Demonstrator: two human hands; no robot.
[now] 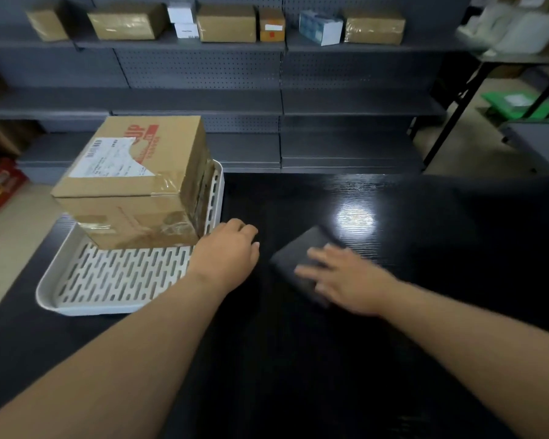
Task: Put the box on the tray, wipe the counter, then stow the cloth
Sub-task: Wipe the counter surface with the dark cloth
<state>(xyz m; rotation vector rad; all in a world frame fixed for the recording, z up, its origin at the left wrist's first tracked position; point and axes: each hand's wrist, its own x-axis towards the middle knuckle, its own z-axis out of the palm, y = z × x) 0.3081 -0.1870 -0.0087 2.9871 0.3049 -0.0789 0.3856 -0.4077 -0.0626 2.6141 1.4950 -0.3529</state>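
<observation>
Left hand (pixel 227 248) on the counter (pixel 298 359) just beside the tray (pixel 108 280), fingers loosely curled, gripping nothing; right hand (pixel 346 277) flat, fingers straight, pressing the cloth (pixel 298 258), blurred; one box (pixel 130 182), one tray, one cloth; box standing in the tray's far end; cloth on the counter, right of the tray.

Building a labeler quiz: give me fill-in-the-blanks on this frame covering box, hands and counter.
1. The cardboard box sits on the white slotted ____.
2. The right hand presses flat on a dark folded ____.
3. The left hand holds ____.
Missing: tray; cloth; nothing.
</observation>
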